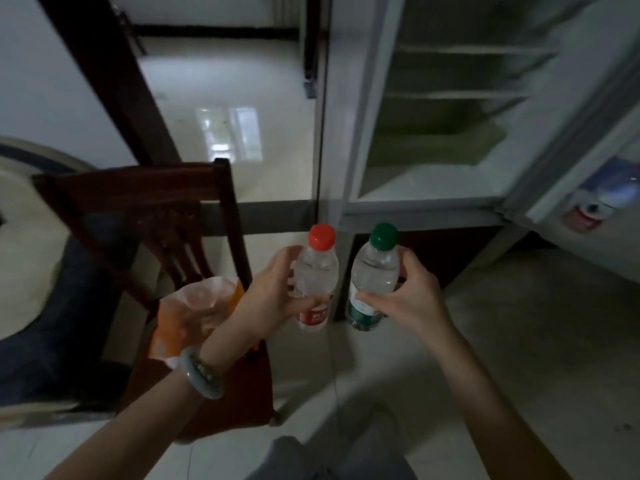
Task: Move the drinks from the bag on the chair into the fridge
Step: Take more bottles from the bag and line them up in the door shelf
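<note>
Gripping one drink apiece, the two hands carry them upright in the middle of the frame, just below the open fridge. The left hand (pixel 273 289) wraps its fingers (pixel 290 253) round the clear shoulder of the red-cap bottle (pixel 317 271), thumb across the top of the red label. The right hand (pixel 414 301) grasps the green-cap bottle (pixel 375 268) the same way, thumb just above the green label. Both bottles hang in the air, side by side but apart, caps pointing up toward the fridge (pixel 349 140). That hold should suit setting them onto a shelf base first. Taking two at once looks like a way to halve the trips.

The bag (pixel 194 313), thin orange and clear plastic, sits on the seat of the chair (pixel 138 209) at the lower left of the frame, its mouth open upward beside the left forearm. Whether more drinks are inside I cannot tell. The chair stands close beside the fridge, so the carry is short.

The fridge fills the upper right, its shelves (pixel 460 95) dim and blurred. Its door (pixel 595 109) stands open at the right edge, with what look like cans (pixel 588 209) lying in a door pocket. A pale bracelet (pixel 204 372) rings the left wrist. Glossy floor (pixel 519 323) lies beneath.
</note>
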The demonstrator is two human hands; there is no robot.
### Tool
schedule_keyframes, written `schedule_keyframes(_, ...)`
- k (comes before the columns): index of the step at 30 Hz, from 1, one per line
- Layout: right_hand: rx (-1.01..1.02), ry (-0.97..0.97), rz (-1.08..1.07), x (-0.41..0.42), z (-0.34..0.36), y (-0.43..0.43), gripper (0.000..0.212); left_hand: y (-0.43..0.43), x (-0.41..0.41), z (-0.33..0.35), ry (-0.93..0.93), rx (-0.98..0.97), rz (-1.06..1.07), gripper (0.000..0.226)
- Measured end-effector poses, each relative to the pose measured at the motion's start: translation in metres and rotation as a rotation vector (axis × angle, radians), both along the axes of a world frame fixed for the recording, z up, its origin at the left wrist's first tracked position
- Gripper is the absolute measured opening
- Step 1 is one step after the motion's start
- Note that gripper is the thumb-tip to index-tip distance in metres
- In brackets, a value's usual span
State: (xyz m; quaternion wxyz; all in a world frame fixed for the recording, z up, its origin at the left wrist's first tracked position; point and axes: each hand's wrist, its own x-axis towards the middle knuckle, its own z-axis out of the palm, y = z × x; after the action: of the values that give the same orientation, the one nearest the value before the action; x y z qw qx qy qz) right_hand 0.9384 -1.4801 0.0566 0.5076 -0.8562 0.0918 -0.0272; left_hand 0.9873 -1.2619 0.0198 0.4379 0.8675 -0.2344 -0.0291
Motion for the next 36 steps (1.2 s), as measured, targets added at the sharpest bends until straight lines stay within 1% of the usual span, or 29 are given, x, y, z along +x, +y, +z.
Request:
schedule_keyframes(6, 0.07, -0.015, -0.216, -0.037, 0.0, -0.094, 0.062, -0.112, 0.012, -0.001, -0.018, 0.034, -0.221, 0.067)
schedule_keyframes(9, 0.077, -0.005, -0.292, -0.058, 0.005, -0.151, 0.058, -0.178, 0.011, 0.001, 0.054, 0.028, -0.293, 0.067)
schedule_keyframes(12, 0.115, 0.009, -0.351, -0.074, 0.01, -0.213, 0.05, -0.248, 0.007, 0.008, 0.087, -0.006, -0.357, 0.071)
schedule_keyframes(14, 0.126, 0.007, -0.382, -0.081, 0.013, -0.253, 0.05, -0.291, 0.006, 0.014, 0.076, -0.035, -0.401, 0.073)
schedule_keyframes(19, 0.073, -0.054, -0.497, -0.089, 0.028, -0.334, 0.05, -0.388, 0.012, 0.032, 0.075, -0.11, -0.48, 0.073)
schedule_keyframes(22, 0.043, -0.097, -0.569, -0.091, 0.038, -0.371, 0.051, -0.436, 0.02, 0.045, 0.092, -0.148, -0.52, 0.071)
schedule_keyframes(24, 0.016, -0.117, -0.605, -0.09, 0.044, -0.393, 0.056, -0.465, 0.025, 0.054, 0.105, -0.17, -0.544, 0.065)
schedule_keyframes(26, -0.013, -0.128, -0.65, -0.087, 0.047, -0.416, 0.059, -0.493, 0.034, 0.06, 0.102, -0.187, -0.553, 0.063)
schedule_keyframes(29, -0.047, -0.166, -0.725, -0.076, 0.048, -0.447, 0.063, -0.535, 0.054, 0.062, 0.124, -0.239, -0.589, 0.062)
schedule_keyframes(32, -0.094, -0.206, -0.774, -0.062, 0.05, -0.474, 0.066, -0.577, 0.075, 0.06, 0.167, -0.25, -0.635, 0.064)
schedule_keyframes(34, -0.098, -0.232, -0.808, -0.051, 0.051, -0.492, 0.066, -0.606, 0.087, 0.062, 0.186, -0.265, -0.65, 0.064)
schedule_keyframes(36, -0.08, -0.247, -0.837, -0.04, 0.05, -0.511, 0.066, -0.63, 0.097, 0.064, 0.162, -0.255, -0.651, 0.063)
